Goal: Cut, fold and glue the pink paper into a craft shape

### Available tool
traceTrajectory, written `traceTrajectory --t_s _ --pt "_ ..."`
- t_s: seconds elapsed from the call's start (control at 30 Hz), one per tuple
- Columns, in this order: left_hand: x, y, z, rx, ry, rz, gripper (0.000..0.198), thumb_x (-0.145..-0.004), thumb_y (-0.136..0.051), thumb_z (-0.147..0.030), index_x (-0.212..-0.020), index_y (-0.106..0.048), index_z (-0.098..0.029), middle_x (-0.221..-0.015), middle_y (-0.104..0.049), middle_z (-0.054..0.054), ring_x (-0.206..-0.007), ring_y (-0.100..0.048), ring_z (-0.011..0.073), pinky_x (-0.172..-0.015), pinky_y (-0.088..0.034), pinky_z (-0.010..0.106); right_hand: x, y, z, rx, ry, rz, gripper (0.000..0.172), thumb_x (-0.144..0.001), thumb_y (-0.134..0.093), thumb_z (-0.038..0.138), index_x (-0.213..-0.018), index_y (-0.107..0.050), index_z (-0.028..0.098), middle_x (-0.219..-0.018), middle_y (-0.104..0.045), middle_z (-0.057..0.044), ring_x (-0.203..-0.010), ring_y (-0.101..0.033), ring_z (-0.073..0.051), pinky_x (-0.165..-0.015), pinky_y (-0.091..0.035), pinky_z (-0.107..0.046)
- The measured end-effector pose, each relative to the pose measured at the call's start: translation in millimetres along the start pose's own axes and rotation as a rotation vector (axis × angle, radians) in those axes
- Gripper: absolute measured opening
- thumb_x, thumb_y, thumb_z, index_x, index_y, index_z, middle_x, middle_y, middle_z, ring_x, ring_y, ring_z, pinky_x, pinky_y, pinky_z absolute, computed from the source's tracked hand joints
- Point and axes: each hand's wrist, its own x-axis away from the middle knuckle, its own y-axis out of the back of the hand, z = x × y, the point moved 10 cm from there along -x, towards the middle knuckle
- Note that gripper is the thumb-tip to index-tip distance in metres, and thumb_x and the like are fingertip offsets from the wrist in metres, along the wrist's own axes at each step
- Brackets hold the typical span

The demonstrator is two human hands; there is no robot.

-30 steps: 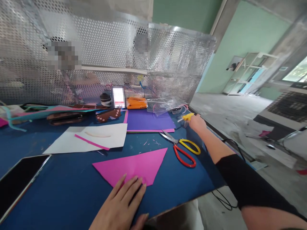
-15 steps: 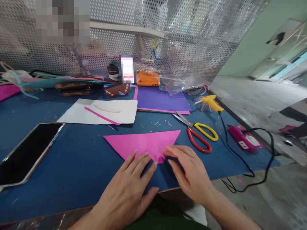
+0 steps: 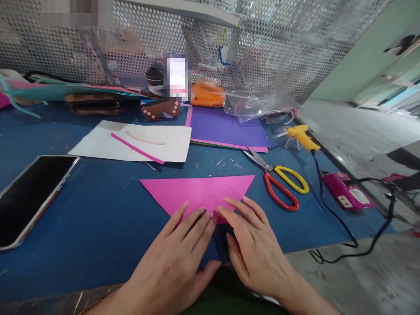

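Observation:
A pink sheet of paper [image 3: 197, 192], its outline like a triangle with the point toward me, lies on the blue table. My left hand [image 3: 180, 253] rests with outstretched fingers on its near left part. My right hand [image 3: 252, 240] lies on the near right part, fingers extended, the fingertips of both hands almost meeting. The paper's near edge is partly hidden beneath the fingers. To the right of the paper lie scissors [image 3: 269, 168] with one red and one yellow handle, blades parted.
Behind the paper are a white sheet [image 3: 131, 153] with a pink strip [image 3: 138, 148] and a stack of purple paper [image 3: 226, 127]. A phone [image 3: 36, 192] lies left. A yellow glue gun [image 3: 303, 136] and a pink power strip [image 3: 348, 192] with black cable lie right. Perforated metal mesh stands behind.
My right hand has moved left and flattened onto the paper, closer to my left hand. My left hand stays on the paper. The camera view has shifted slightly.

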Motion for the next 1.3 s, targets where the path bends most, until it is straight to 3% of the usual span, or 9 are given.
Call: traceTrajectory --t_s 0.17,0.5,0.63,0.77,0.9,1.0,1.17,1.3 --pt "-1 -0.8 0 0.001 -0.008 0.009 0.042 -0.093 -0.054 -0.035 -0.123 -0.065 -0.009 -0.124 -0.071 0.008 -0.119 -0.06 0.0255 -0.119 -0.024 0.04 -1 1 0 -0.015 -0.007 0.002 0.047 -0.088 -0.047 0.007 -0.135 -0.049 0.004 -0.127 -0.067 -0.013 -0.132 -0.047 -0.028 -0.116 -0.028 -0.048" --pt "-2 -1.0 -2 -0.023 -0.022 0.008 0.04 -0.092 -0.052 -0.033 -0.123 -0.065 -0.01 -0.121 -0.071 0.009 -0.119 -0.059 0.0252 -0.118 -0.029 0.042 -3 2 1 -0.009 -0.006 0.011 0.046 -0.087 -0.047 0.008 -0.133 -0.05 0.004 -0.124 -0.068 -0.014 -0.131 -0.048 -0.03 -0.116 -0.027 -0.05" --pt "-2 0.1 -1 -0.007 -0.029 0.001 0.04 -0.093 -0.052 -0.034 -0.12 -0.066 -0.01 -0.12 -0.072 0.008 -0.116 -0.06 0.0241 -0.12 -0.023 0.039 -6 2 2 -0.002 -0.006 0.015 0.047 -0.087 -0.049 0.01 -0.134 -0.05 0.004 -0.122 -0.069 -0.014 -0.131 -0.048 -0.031 -0.117 -0.025 -0.052" --pt "-1 0.2 3 0.013 0.006 -0.01 0.04 -0.093 -0.053 -0.037 -0.121 -0.066 -0.012 -0.121 -0.072 0.005 -0.117 -0.06 0.0234 -0.12 -0.02 0.036 -2 19 -10 -0.08 -0.096 -0.101 0.049 -0.087 -0.047 0.009 -0.136 -0.048 0.012 -0.121 -0.069 -0.012 -0.128 -0.052 -0.028 -0.115 -0.028 -0.054" --pt "-3 0.8 3 0.019 0.003 -0.014 0.041 -0.093 -0.053 -0.04 -0.12 -0.066 -0.013 -0.119 -0.072 0.004 -0.116 -0.06 0.0228 -0.119 -0.02 0.035 23 58 -47 -0.091 -0.386 -0.415 0.043 -0.092 -0.054 0.01 -0.132 -0.052 0.026 -0.105 -0.07 -0.006 -0.103 -0.065 -0.023 -0.099 -0.048 -0.045" --pt "-4 2.0 1 0.014 -0.006 -0.017 0.041 -0.093 -0.053 -0.041 -0.122 -0.065 -0.014 -0.119 -0.073 0.004 -0.116 -0.06 0.023 -0.118 -0.023 0.036 38 60 -67 -0.133 -0.553 -0.454 0.032 -0.092 -0.06 0.017 -0.122 -0.058 0.029 -0.088 -0.067 -0.001 -0.085 -0.067 -0.021 -0.082 -0.054 -0.038" --pt "-1 4.5 3 0.01 -0.009 -0.06 0.037 -0.092 -0.055 -0.036 -0.119 -0.067 -0.015 -0.119 -0.073 0.005 -0.115 -0.061 0.0228 -0.119 -0.023 0.037 31 41 -58 -0.263 -0.437 -0.389 0.015 -0.09 -0.062 0.013 -0.097 -0.066 0.026 -0.076 -0.064 0.001 -0.068 -0.064 -0.015 -0.063 -0.053 -0.026" --pt "0 1.8 1 0.0 -0.044 -0.043 0.039 -0.09 -0.057 -0.036 -0.121 -0.067 -0.014 -0.122 -0.072 0.005 -0.117 -0.06 0.0232 -0.12 -0.019 0.036 30 30 -48 -0.331 -0.346 -0.375 0.017 -0.093 -0.061 0.014 -0.102 -0.068 0.025 -0.078 -0.061 0.0 -0.07 -0.063 -0.014 -0.067 -0.054 -0.027"
